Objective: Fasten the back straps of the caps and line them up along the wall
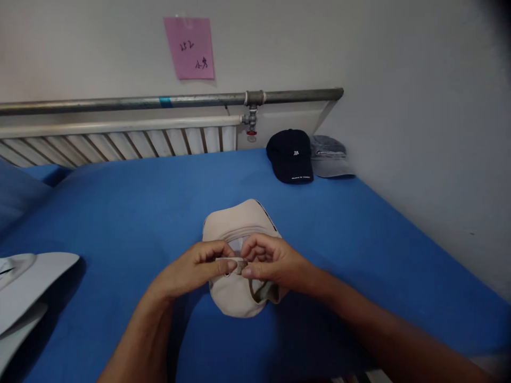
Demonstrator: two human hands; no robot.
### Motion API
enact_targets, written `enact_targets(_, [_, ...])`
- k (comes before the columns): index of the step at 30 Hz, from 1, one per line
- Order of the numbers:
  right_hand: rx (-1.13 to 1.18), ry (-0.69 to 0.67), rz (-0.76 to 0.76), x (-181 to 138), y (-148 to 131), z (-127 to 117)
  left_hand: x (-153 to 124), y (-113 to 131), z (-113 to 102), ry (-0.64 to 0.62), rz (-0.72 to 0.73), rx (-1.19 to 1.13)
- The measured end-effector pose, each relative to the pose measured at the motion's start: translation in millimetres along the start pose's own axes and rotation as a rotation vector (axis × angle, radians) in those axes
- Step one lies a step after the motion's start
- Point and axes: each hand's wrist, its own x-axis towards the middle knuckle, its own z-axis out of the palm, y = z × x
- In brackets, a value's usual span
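- Two bare hands, and both were busy at one spot: the left hand (199, 270) pinched a pale strap (220, 260) between thumb and fingers.
- Right beside it, the right hand (281, 260) had thumb and forefinger closed on one small brownish tab (241, 266), its other fingers curled in; the thumbs were close together, one either side of that tab.
- And the one beige cap (233, 300) lay directly under the grip, brim pointing away from the person, its crown spreading nearer, a darker opening just below the right thumb.
- Beneath it all, one blue cover (139, 213) spread out on every side of the grip.
- Beyond the grip and off to its right, two more caps, side by side: one navy cap (289, 151) with white lettering, one grey cap (329, 159) against it.
- Well to the left, at least two white brims (48, 274), one above the other, cut off by the edge of view.
- Farthest out, past the cover: one ribbed radiator (154, 143), one red-handled valve (252, 119), one metal pipe (120, 103), and above them one pink note (191, 40) on the wall.
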Motion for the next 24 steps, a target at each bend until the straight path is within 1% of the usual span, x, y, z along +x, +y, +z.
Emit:
enact_targets(3, [-0.129,-0.069,-0.004,-0.9,-1.0,-1.6,-0.7,-0.5,0.6,-0.008,0.004,-0.048])
enact_targets(4, [-0.19,-0.101,-0.026,-1.3,-1.2,-2.5,-1.1,-0.6,0.7,-0.013,0.003,-0.062])
enact_targets(7, [-0.376,-0.156,-0.165,-2.8,-0.9,-5.1,-2.1,-1.4,0.3,-0.025,-0.013,-0.086])
enact_targets(9, [-0.433,-0.169,-0.233,-3.8,0.0,-5.7,-2.2,-2.1,-0.2,-0.024,-0.024,-0.089])
enact_targets(12, [-0.427,-0.166,-0.247,-4.9,1.7,-4.2,-1.9,-2.2,-1.0,-0.023,-0.025,-0.09])
enact_targets(14, [-0.421,-0.14,-0.255,-5.2,2.8,-2.6,-1.9,-1.4,-1.2,-0.025,-0.027,-0.093])
enact_targets(17, [-0.419,-0.112,-0.247,-5.2,4.4,-1.0,-2.3,0.9,-0.7,-0.031,-0.036,-0.096])
enact_targets(21, [-0.394,-0.121,-0.24,-4.5,6.1,-0.1,-2.4,3.5,0.2,-0.035,-0.032,-0.094])
enact_targets(24, [-0.393,-0.089,-0.243,-4.2,7.5,1.5,-2.2,3.6,0.5,-0.024,-0.033,-0.085])
